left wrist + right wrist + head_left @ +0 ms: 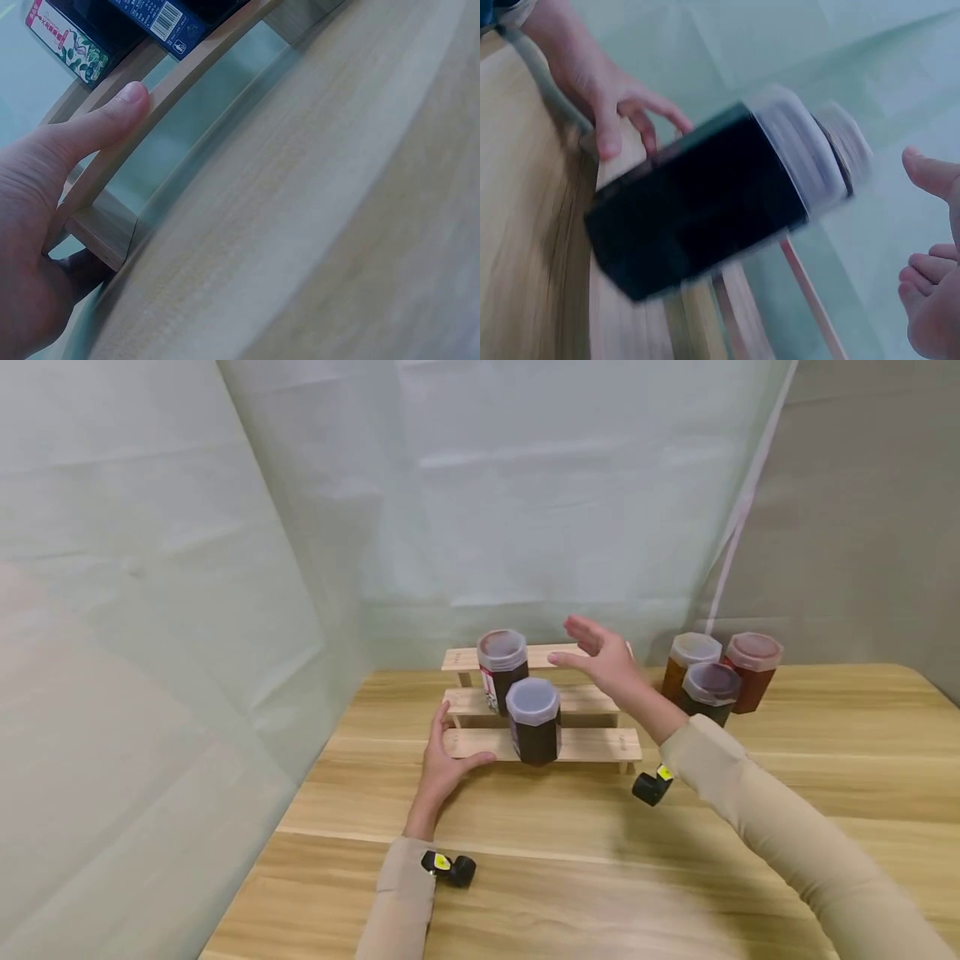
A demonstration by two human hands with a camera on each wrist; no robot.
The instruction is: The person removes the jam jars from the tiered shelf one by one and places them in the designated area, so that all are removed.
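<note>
The three-step rack of pale wood (600, 745) stands on the light wooden desk (825, 777), close to the grey-green cloth backdrop (525, 485). Two jars stand on it. A dark jar with an eight-sided translucent lid (534, 722) stands on the lowest step, a little left of the middle. A second dark jar with a round translucent lid and a printed label (501, 669) stands behind it and slightly to the left, on the middle step.

The left hand (442, 766) holds the left end of the lowest step: the thumb lies along the front edge, and the fingers reach over the board to its back. In the left wrist view the thumb (112, 112) presses flat against the thin edge of the board, with the labels of the jars just above it.

The right hand (603, 658) is in the air over the right part of the rack, at the height of the top step. Its fingers are spread and nearly straight, and it holds nothing. It is near the two jars but does not touch them. In the right wrist view the front jar looks blurred, and only the fingertips (930, 172) of this hand show at the right edge.

To the right of the rack, apart from it, three more jars stand close together on the desk: an amber-brown jar (688, 663), a reddish jar (752, 671), and a dark jar (708, 692) in front of them.
</note>
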